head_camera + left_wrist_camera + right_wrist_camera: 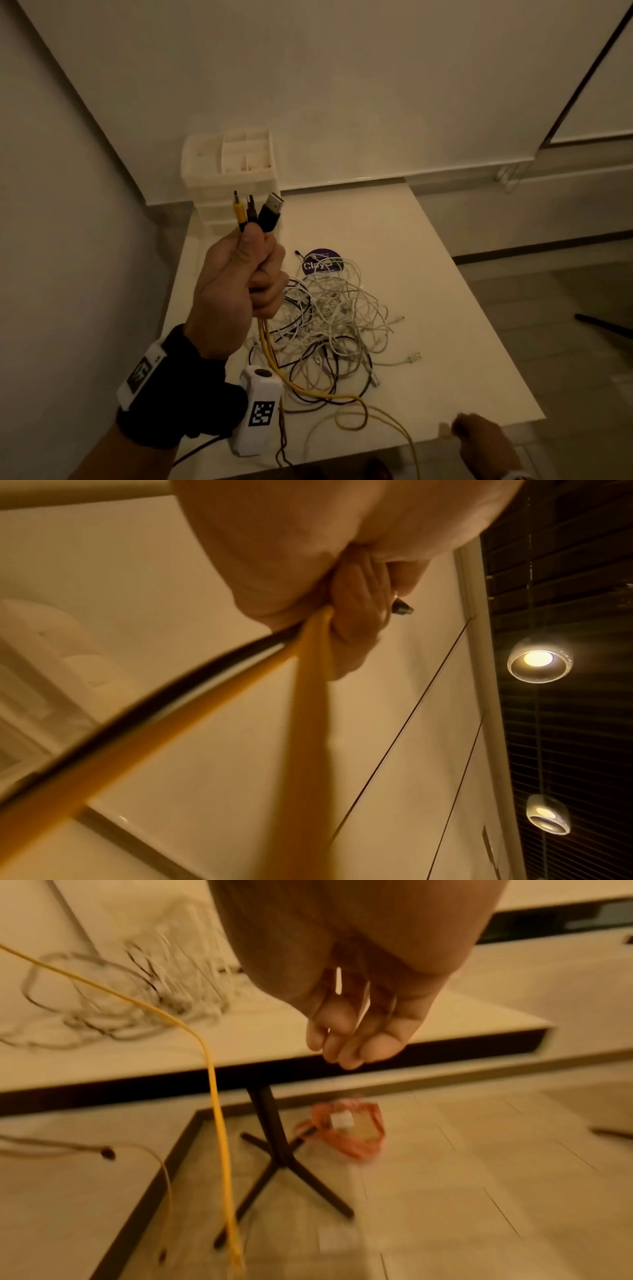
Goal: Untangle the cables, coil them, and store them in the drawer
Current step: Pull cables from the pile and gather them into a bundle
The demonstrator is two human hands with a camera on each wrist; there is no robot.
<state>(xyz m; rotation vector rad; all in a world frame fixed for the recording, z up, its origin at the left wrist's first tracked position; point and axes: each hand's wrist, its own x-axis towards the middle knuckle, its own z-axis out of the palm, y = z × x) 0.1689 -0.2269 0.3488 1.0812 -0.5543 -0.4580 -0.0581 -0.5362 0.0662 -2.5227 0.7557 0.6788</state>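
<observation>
My left hand (260, 263) is raised above the table and grips a bundle of cable ends: a yellow-sleeved plug (239, 214), a thin dark plug (251, 209) and a black USB plug (270, 212), all sticking up from the fist. The yellow cable (274, 370) and a black one (192, 674) hang down from the left hand (349, 626). The yellow cable (215, 1096) crosses the table and drops over its front edge. A tangle of white and black cables (332, 318) lies mid-table. My right hand (462, 431) hovers at the front edge, its fingers (346, 1047) loosely curled and holding nothing. A white drawer unit (227, 171) stands at the back left.
A round purple sticker (320, 262) lies on the white table (428, 274) behind the tangle. A wall runs close along the table's left side. Under the table are a black pedestal leg (270, 1137) and an orange bag (346, 1129) on the tiled floor.
</observation>
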